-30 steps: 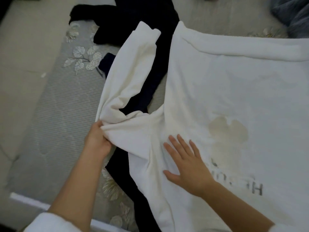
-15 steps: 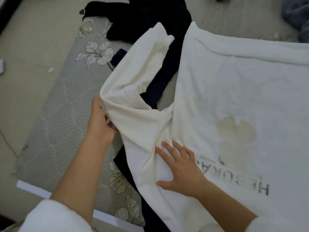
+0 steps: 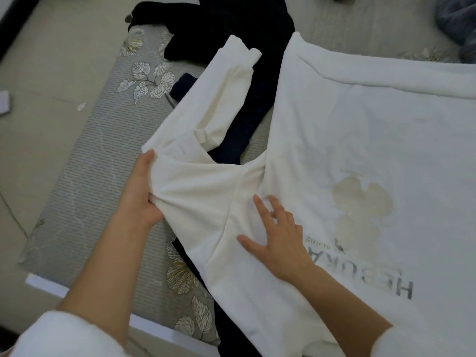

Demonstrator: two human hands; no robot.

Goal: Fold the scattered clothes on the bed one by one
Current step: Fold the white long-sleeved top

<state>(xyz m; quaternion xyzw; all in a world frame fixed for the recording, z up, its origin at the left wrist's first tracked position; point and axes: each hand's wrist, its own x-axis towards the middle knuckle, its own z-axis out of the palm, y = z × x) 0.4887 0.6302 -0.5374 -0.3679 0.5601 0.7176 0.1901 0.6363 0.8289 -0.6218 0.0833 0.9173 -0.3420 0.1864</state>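
Hands apart | left hand (image 3: 140, 191) grips white sweatshirt (image 3: 347, 119) sleeve | right hand (image 3: 279, 237) flat, fingers spread, on body

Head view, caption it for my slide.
Left hand grips the sleeve of a white sweatshirt; right hand presses its body flat on the bed.

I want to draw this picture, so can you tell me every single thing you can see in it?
white sweatshirt: one, white with a beige print and grey letters, spread on the bed.
dark clothes: number unclear, black and navy, partly under the sweatshirt and beyond it.
bed cover: one, grey with a leaf pattern, under the clothes.
bundled cloth: one, blue-grey, top right corner.
floor: beige, left of the bed.
small scrap: one, white, on the floor.
left hand: one, grips the sweatshirt's sleeve.
right hand: one, flat on the sweatshirt, fingers spread.
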